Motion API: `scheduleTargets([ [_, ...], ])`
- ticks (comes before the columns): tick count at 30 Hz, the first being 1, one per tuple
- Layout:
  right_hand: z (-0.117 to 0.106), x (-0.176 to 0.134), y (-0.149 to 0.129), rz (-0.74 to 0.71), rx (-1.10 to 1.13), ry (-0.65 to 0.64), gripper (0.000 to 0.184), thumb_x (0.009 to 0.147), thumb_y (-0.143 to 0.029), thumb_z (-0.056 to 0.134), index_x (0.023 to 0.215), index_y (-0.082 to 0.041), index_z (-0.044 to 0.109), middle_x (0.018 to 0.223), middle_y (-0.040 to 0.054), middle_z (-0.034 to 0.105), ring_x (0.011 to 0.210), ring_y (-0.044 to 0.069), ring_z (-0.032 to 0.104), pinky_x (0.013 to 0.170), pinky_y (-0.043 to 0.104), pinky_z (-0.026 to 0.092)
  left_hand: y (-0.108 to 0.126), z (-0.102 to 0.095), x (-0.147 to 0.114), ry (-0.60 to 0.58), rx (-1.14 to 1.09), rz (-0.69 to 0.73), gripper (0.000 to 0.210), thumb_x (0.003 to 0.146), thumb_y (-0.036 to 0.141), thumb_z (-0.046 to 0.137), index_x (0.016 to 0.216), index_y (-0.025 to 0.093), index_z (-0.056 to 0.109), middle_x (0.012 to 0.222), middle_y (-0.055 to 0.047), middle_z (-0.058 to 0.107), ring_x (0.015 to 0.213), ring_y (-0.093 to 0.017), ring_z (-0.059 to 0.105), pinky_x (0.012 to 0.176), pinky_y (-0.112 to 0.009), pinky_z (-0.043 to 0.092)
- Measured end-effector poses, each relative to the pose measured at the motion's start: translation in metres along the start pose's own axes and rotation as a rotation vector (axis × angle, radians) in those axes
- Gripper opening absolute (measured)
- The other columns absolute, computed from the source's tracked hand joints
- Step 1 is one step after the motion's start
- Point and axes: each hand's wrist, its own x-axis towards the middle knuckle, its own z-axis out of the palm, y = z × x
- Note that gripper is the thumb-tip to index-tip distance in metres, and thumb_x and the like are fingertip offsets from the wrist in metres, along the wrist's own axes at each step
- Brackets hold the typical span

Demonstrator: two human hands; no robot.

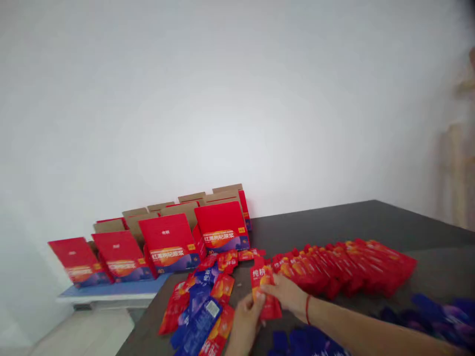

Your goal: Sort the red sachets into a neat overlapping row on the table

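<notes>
At the frame's lower centre, the person's left hand (245,315) and right hand (288,293) both grip a red pouch (260,278), above the dark desk (315,225); a row of pouches (334,269) lies lower right.

The left hand (243,316) and right hand (286,295) held a red pouch (261,278) over the dark table (315,227). Red and blue pouches (202,312) lay to the left, a red row (334,267) to the right; open boxes (222,222) stood beyond.
</notes>
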Motion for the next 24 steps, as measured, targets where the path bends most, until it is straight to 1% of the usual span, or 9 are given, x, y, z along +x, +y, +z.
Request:
scheduleTargets([
  [3,0.0,-0.014,-0.015,0.148,0.012,-0.085,0.022,0.064,-0.03,0.062,0.079,-0.016,0.053,0.07,-0.0014,0.06,0.062,0.011,0.056,0.055,0.022,0.046,0.0,-0.001,0.002,0.04,-0.046,0.032,0.046,0.073,0.057,0.056,0.08,0.014,0.066,0.065,0.001,0.062,0.056,-0.013,0.05,0.054,-0.023,0.039],
  [5,-0.001,-0.021,-0.019,0.254,0.011,-0.164,0.025,0.064,-0.027,0.062,0.086,-0.017,0.054,0.075,-0.0003,0.062,0.061,0.011,0.057,0.051,0.021,0.046,0.001,0.0,0.002,0.092,-0.094,0.043,0.045,0.072,0.058,0.057,0.076,0.015,0.065,0.065,0.0,0.062,0.06,-0.015,0.053,0.058,-0.024,0.042],
  [7,-0.004,-0.024,-0.019,0.337,-0.006,-0.233,0.024,0.067,-0.024,0.06,0.089,-0.016,0.055,0.072,-0.0003,0.061,0.053,0.008,0.055,0.045,0.019,0.044,0.0,0.002,0.001,0.144,-0.136,0.04,0.043,0.071,0.059,0.057,0.072,0.016,0.063,0.062,0.001,0.062,0.059,-0.015,0.054,0.058,-0.025,0.043],
  [8,-0.005,-0.025,-0.017,0.347,-0.024,-0.24,0.021,0.068,-0.023,0.058,0.088,-0.016,0.055,0.068,-0.0009,0.06,0.049,0.007,0.053,0.042,0.017,0.042,0.0,0.003,0.001,0.155,-0.147,0.036,0.042,0.072,0.058,0.058,0.072,0.016,0.062,0.061,0.001,0.062,0.056,-0.015,0.053,0.056,-0.025,0.043],
  [10,-0.008,-0.025,-0.012,0.327,-0.09,-0.221,0.016,0.071,-0.019,0.054,0.086,-0.015,0.055,0.06,-0.0024,0.059,0.042,0.005,0.048,0.038,0.014,0.038,-0.003,0.005,0.001,0.152,-0.172,0.026,0.041,0.073,0.056,0.058,0.072,0.015,0.063,0.06,0.001,0.062,0.054,-0.014,0.053,0.055,-0.024,0.043],
  [12,-0.009,-0.027,-0.007,0.27,-0.194,-0.199,0.013,0.071,-0.015,0.053,0.083,-0.015,0.054,0.055,-0.0039,0.058,0.039,0.004,0.045,0.035,0.012,0.035,-0.006,0.006,0.002,0.148,-0.222,0.02,0.041,0.073,0.055,0.059,0.073,0.015,0.064,0.063,0.0,0.065,0.057,-0.016,0.056,0.057,-0.025,0.044],
  [16,-0.008,-0.036,-0.004,0.21,-0.384,-0.273,0.017,0.067,-0.008,0.05,0.081,-0.015,0.056,0.048,-0.0069,0.056,0.034,0.004,0.042,0.033,0.012,0.032,-0.007,0.004,0.005,0.178,-0.336,-0.018,0.038,0.068,0.052,0.066,0.076,0.014,0.066,0.065,-0.002,0.068,0.064,-0.019,0.061,0.064,-0.029,0.048],
  [19,-0.007,-0.042,-0.006,0.198,-0.435,-0.326,0.02,0.065,-0.006,0.047,0.079,-0.016,0.056,0.042,-0.0089,0.052,0.031,0.005,0.04,0.033,0.013,0.027,-0.003,0.004,0.003,0.204,-0.386,-0.073,0.035,0.067,0.048,0.069,0.078,0.014,0.066,0.065,-0.002,0.068,0.063,-0.018,0.062,0.064,-0.029,0.048],
  [24,-0.007,-0.042,-0.008,0.223,-0.483,-0.359,0.011,0.064,-0.008,0.047,0.066,-0.017,0.054,0.036,-0.0093,0.047,0.03,0.005,0.039,0.035,0.014,0.026,0.004,0.008,-0.001,0.242,-0.434,-0.094,0.034,0.067,0.047,0.07,0.077,0.014,0.066,0.066,-0.001,0.068,0.06,-0.016,0.06,0.063,-0.027,0.048],
])
